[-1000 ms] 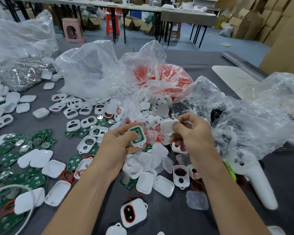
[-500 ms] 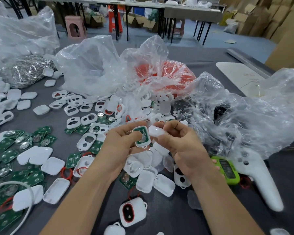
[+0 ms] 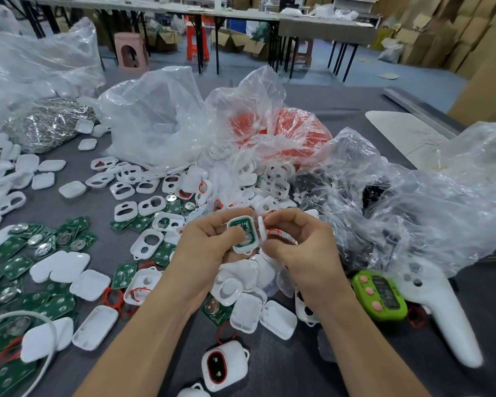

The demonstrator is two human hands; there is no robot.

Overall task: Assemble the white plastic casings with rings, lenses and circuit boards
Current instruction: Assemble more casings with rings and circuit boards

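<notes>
**Cover brought to the loaded half, not closed yet**

Your left hand (image 3: 201,253) pinched the loaded casing half (image 3: 242,234), thumb on its face, fingers curled behind. The green circuit board sat inside with the coin cell (image 3: 247,238) showing. Your right hand (image 3: 304,253) pinched the white cover (image 3: 260,229) by its edges, seen edge-on.

Change over the last second: the cover was well apart at 3 o'clock of the loaded half, then near, and now sat right against its 3 o'clock rim; I couldn't tell whether they touched. My read: board is in and closing was the step in hand. The cover was still standing off at an angle, so nothing had snapped.

Outward: spare covers (image 3: 246,313) at 6 o'clock just under your hands, a finished unit (image 3: 222,365) further down at 6. Loose boards (image 3: 26,253) at 9 o'clock. Red ring bag (image 3: 284,130) at 12. Green gadget (image 3: 380,296) and white controller (image 3: 441,319) at 4.

Writing: none legible. Gadget screen and board print too blurred to read.
</notes>
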